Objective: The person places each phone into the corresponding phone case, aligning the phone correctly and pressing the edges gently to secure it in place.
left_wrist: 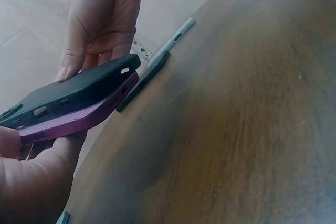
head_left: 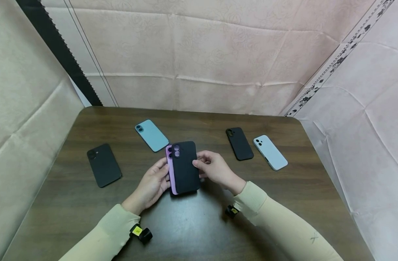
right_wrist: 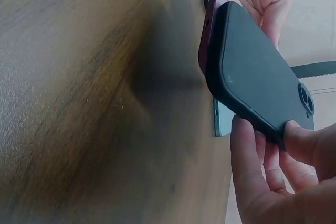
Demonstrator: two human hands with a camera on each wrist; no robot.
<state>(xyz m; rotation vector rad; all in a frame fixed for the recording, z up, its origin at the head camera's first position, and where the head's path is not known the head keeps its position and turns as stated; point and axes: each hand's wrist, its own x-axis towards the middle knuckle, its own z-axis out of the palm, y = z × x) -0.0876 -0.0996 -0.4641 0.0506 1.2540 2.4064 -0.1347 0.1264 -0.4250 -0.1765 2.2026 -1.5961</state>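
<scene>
My left hand (head_left: 152, 184) holds a purple phone (head_left: 172, 177) by its left edge. With my right hand (head_left: 217, 169) I pinch a black phone case (head_left: 187, 170) at its right edge. The case lies over the phone's back, shifted rightward so that a purple strip and part of the phone's cameras show beside it. Through the case's camera cutout, purple is visible. In the left wrist view the case (left_wrist: 79, 88) sits above the purple phone (left_wrist: 79, 120), tilted against it, and a gap shows between them. Both are held above the table.
On the brown wooden table (head_left: 127, 203) lie a blue phone (head_left: 152, 136) behind my left hand and a dark phone or case (head_left: 104, 165) at the left. At the right are a black case (head_left: 239, 144) and a pale blue phone (head_left: 270, 152). Cloth (head_left: 218, 54) hangs around the table.
</scene>
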